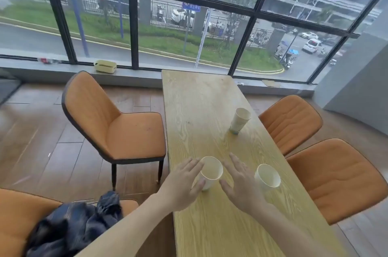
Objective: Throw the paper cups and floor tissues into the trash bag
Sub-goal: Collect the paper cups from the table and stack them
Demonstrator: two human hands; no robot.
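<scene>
Three white paper cups stand upright on the long wooden table [195, 99]. The nearest cup [211, 171] sits between my two hands. My left hand [184, 183] is at its left side, fingers spread and touching or almost touching its wall. My right hand [239, 183] hovers open between that cup and a second cup [267, 177] to the right. A third cup [240, 121] stands farther back near the right edge. A dark crumpled trash bag [73, 227] lies on the orange chair [19, 216] at the lower left. No floor tissues are visible.
An orange chair [119, 122] stands left of the table and two more [294, 120] [336, 177] on the right. A yellow tissue box [105, 66] rests on the window sill. Large windows close off the far side; wooden floor [42, 141] lies to the left.
</scene>
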